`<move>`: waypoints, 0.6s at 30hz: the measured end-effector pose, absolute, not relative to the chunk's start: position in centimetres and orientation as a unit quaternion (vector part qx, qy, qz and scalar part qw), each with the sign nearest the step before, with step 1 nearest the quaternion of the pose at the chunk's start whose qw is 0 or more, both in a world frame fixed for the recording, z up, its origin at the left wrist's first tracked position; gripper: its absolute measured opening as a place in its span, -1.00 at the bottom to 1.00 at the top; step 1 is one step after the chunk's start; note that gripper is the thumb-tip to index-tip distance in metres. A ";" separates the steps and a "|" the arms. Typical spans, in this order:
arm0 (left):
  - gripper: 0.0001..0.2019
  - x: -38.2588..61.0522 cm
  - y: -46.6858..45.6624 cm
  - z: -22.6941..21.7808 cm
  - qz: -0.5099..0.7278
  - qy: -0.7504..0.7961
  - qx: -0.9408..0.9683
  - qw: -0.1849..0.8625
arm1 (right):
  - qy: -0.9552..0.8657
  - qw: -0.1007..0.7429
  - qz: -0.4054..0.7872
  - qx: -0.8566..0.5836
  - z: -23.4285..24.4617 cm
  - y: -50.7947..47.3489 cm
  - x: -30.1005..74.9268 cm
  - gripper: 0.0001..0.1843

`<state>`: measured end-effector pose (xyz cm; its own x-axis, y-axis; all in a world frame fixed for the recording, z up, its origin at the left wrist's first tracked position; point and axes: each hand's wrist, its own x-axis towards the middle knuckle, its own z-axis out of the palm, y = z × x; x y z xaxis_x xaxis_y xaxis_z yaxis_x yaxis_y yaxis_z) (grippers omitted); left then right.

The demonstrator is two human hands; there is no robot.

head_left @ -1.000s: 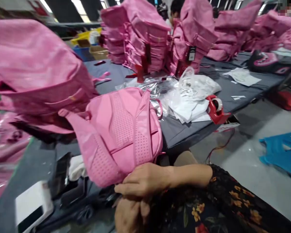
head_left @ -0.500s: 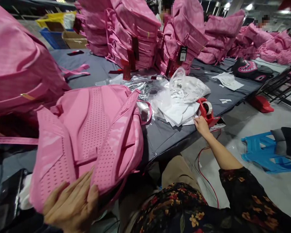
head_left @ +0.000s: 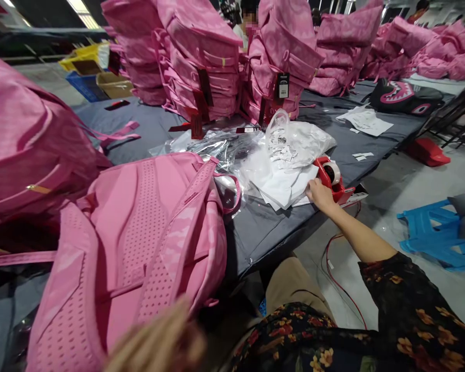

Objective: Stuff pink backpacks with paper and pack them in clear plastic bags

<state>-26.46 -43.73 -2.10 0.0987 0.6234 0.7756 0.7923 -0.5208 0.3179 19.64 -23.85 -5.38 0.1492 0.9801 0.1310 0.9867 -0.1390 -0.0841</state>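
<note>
While the left hand (head_left: 158, 338), blurred at the bottom of the view, sits against a pink backpack (head_left: 147, 232), its fingers are too smeared to read as spread or closed. The right hand (head_left: 321, 196) has its fingers loosely together, pinching nothing, their tips at the edge of white paper sheets (head_left: 282, 186), a red tape dispenser (head_left: 330, 175) just beyond them.

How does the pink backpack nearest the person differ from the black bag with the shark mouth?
The pink backpack lies close by, the black bag far down the table. The backpack shows dotted back padding and straps; the bag shows a pink shark mouth. Both lie on the grey table cover.
</note>
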 end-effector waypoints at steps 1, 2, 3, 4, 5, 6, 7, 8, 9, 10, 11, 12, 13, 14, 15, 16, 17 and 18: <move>-0.63 -23.3 -42.9 -2.2 -0.456 -0.431 -0.775 0.080 | -0.683 0.051 -0.064 -0.726 -4.9 -23.9 19.5 -0.58; -0.60 -20.1 -41.6 -2.5 -0.460 -0.386 -0.797 0.061 | -0.719 0.026 -0.106 -0.686 -4.4 -23.8 19.5 -0.55; -0.58 -16.9 -40.0 -3.0 -0.463 -0.356 -0.810 0.040 | -0.757 0.004 -0.141 -0.639 -3.9 -23.7 19.4 -0.54; -0.58 -14.0 -38.1 -3.6 -0.445 -0.350 -0.824 0.018 | -0.790 -0.011 -0.165 -0.590 -3.5 -23.4 19.4 -0.54; -0.58 -11.4 -36.1 -4.2 -0.418 -0.368 -0.831 -0.002 | -0.818 -0.022 -0.183 -0.545 -3.2 -23.0 19.5 -0.54; -0.55 -9.2 -34.1 -4.9 -0.394 -0.386 -0.834 -0.016 | -0.840 -0.031 -0.197 -0.505 -2.9 -22.6 19.6 -0.54; -0.51 -7.4 -32.1 -5.4 -0.362 -0.407 -0.838 -0.031 | -0.856 -0.040 -0.203 -0.474 -2.8 -22.1 19.7 -0.55; -0.45 -5.9 -30.3 -5.8 -0.329 -0.422 -0.844 -0.045 | -0.867 -0.049 -0.205 -0.451 -2.7 -21.7 19.9 -0.57; -0.39 -4.7 -28.6 -6.1 -0.298 -0.429 -0.851 -0.056 | -0.875 -0.059 -0.200 -0.436 -2.6 -21.3 20.1 -0.59; -0.32 -3.6 -27.2 -6.2 -0.266 -0.431 -0.860 -0.065 | -0.880 -0.069 -0.193 -0.428 -2.6 -21.0 20.3 -0.61; -0.27 -2.7 -26.0 -6.3 -0.239 -0.430 -0.868 -0.070 | -0.882 -0.080 -0.185 -0.426 -2.5 -20.7 20.5 -0.62; -0.24 -2.0 -25.0 -6.4 -0.217 -0.429 -0.874 -0.073 | -0.882 -0.090 -0.178 -0.428 -2.4 -20.5 20.6 -0.64; -0.22 -1.4 -24.2 -6.5 -0.199 -0.433 -0.876 -0.075 | -0.880 -0.096 -0.174 -0.431 -2.2 -20.4 20.6 -0.65; -0.22 -1.0 -23.5 -6.7 -0.187 -0.440 -0.875 -0.074 | -0.879 -0.100 -0.174 -0.432 -2.1 -20.2 20.4 -0.66; -0.24 -0.8 -23.0 -6.9 -0.178 -0.449 -0.873 -0.070 | -0.880 -0.099 -0.176 -0.431 -1.9 -20.0 20.1 -0.67; -0.27 -0.7 -22.6 -7.2 -0.174 -0.457 -0.870 -0.062 | -0.881 -0.095 -0.179 -0.427 -1.8 -19.7 19.6 -0.67; -0.31 -0.8 -22.2 -7.5 -0.174 -0.464 -0.867 -0.050 | -0.883 -0.089 -0.181 -0.423 -1.6 -19.4 19.0 -0.66; -0.34 -1.0 -21.8 -7.8 -0.176 -0.469 -0.865 -0.036 | -0.885 -0.083 -0.180 -0.421 -1.6 -18.9 18.3 -0.66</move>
